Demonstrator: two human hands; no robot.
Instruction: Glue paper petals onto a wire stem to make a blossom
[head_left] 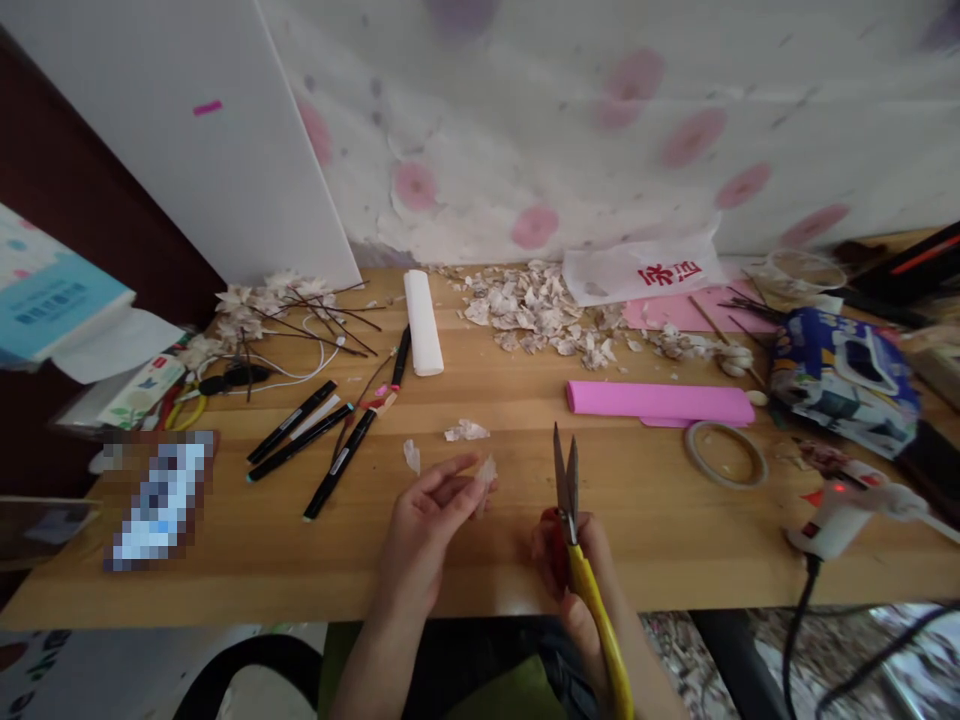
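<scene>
My left hand [442, 500] pinches a small, pale, translucent petal-like piece [487, 470] between thumb and fingertips, just above the table. In my right hand [574, 570] is a pair of scissors [574, 545] with yellow and red handles. Its blades point away from me and stand slightly apart, to the right of the petal piece and not touching it. Two more pale petal pieces lie on the wood beyond my left hand: a larger crumpled one [466, 430] and a smaller one [412, 456].
A heap of dried petals [532, 305] lies at the back. Pink roll [660, 402], tape ring [726, 455], wipes pack [844, 375] and glue gun [832, 515] with cord are right. Black markers [341, 465], a white roll [424, 325] and twigs with pale flowers [281, 295] are left.
</scene>
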